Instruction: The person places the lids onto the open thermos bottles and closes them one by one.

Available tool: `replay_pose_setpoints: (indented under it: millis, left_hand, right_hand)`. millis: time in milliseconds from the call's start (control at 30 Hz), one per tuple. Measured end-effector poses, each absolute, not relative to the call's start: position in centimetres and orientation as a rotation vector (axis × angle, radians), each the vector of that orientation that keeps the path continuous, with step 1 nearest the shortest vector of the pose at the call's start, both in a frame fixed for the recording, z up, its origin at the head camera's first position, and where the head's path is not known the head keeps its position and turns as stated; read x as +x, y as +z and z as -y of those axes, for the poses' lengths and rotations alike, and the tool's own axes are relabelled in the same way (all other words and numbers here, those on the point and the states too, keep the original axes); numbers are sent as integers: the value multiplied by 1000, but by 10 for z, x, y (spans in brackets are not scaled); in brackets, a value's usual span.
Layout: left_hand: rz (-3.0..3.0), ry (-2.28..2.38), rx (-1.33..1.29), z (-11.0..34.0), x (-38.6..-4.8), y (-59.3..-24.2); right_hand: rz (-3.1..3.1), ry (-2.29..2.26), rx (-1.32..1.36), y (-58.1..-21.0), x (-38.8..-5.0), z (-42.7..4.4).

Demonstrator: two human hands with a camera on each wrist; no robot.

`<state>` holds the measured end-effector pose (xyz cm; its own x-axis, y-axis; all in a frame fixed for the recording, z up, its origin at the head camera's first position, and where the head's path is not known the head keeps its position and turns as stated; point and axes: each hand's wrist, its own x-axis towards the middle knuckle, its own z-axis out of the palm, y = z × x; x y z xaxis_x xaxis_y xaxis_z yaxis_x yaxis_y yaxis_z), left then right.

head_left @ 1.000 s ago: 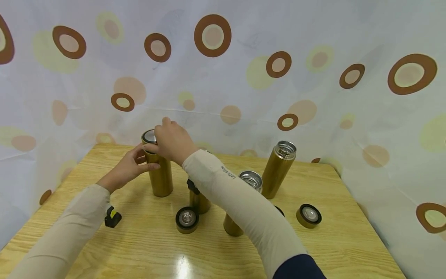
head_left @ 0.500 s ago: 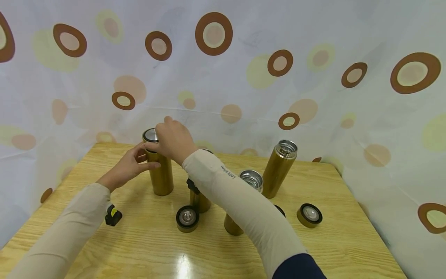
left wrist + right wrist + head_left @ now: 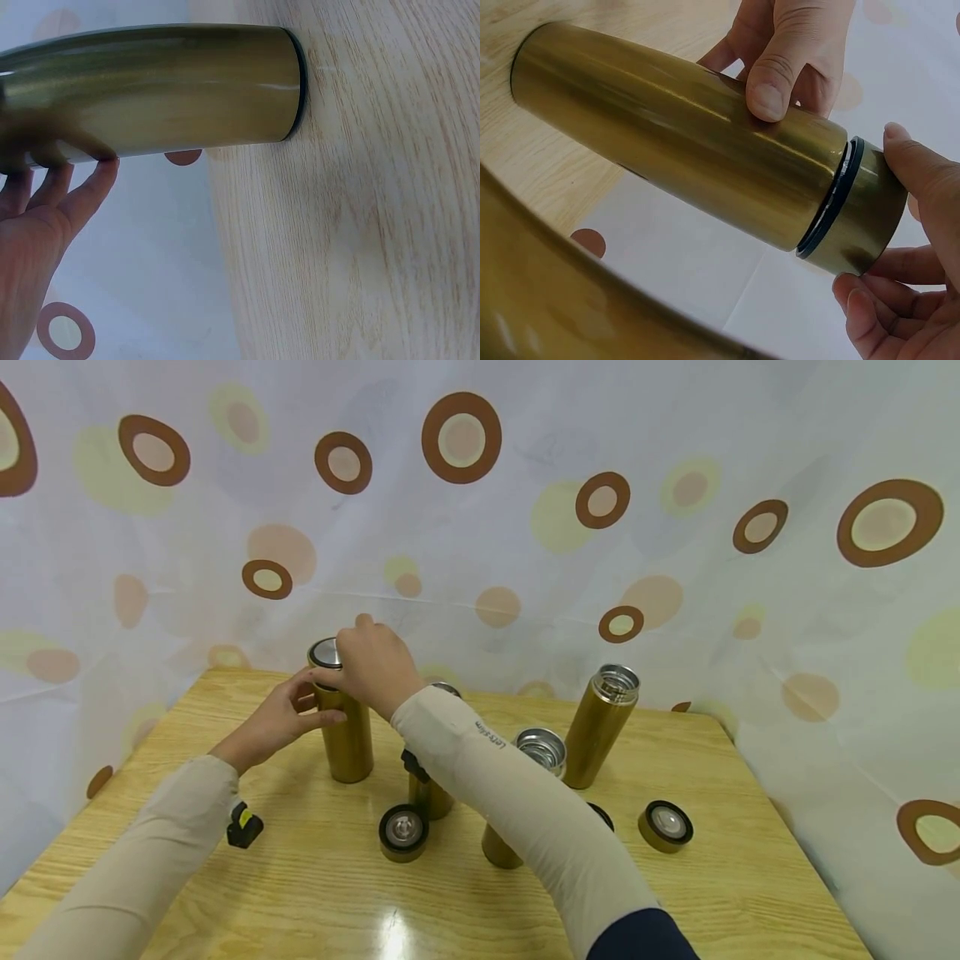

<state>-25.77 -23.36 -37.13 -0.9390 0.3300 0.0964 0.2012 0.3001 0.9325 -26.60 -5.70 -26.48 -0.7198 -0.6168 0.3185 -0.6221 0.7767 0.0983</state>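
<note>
"When looking across the middle of the head view, see anything in the way?"

"Yes: find the pale right sleeve (image 3: 517,802) slanting from the lower right to the centre, covering much behind. Notice a half-hidden bottle (image 3: 429,792) at centre, with a black device (image 3: 413,765) on the wrist in front. Farther right, make out an uncapped bottle (image 3: 542,748), cut across by that same sleeve, and beyond it a second uncapped bottle (image 3: 600,727), mostly in plain sight."

"Any loose lids?"

"Can see an upturned lid (image 3: 403,832) below centre, just beside the half-hidden bottle, and a second upturned lid (image 3: 665,825) at right. Between those, glimpse only the edge of a dark-rimmed piece (image 3: 602,815) past the sleeve."

"And between the hands?"

"Look left of centre: find the gripped bottle (image 3: 348,743) standing upright. Note the left hand (image 3: 273,722) gripping the upper body, thumb and fingers on opposite sides, and the right hand (image 3: 378,664) pinching the gold cap (image 3: 870,206) on top. In the right wrist view, see a narrow gap with a dark ring under that cap. Cannot tell how tightly fitted."

"Surface and room?"

"See a light wooden table (image 3: 300,902) across the lower half, with a reflection (image 3: 393,935) at bottom centre. Behind, notice a white backdrop (image 3: 525,410) patterned with brown rings and pale ovals."
</note>
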Motion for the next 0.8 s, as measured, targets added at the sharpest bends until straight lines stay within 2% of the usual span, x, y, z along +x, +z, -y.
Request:
replay_pose_setpoints:
  millis: [233,533,800]
  left_hand:
    - [-2423,1727,489,234,-257,-370]
    - [-2421,1720,495,234,-258,-370]
    - [-2418,1721,509,233,-258,-372]
  right_hand:
    - [2730,34,975,-258,-267,56]
    - [2956,-167,1312,-231,-271,44]
    - [2969,-236,1488,-231,-274,44]
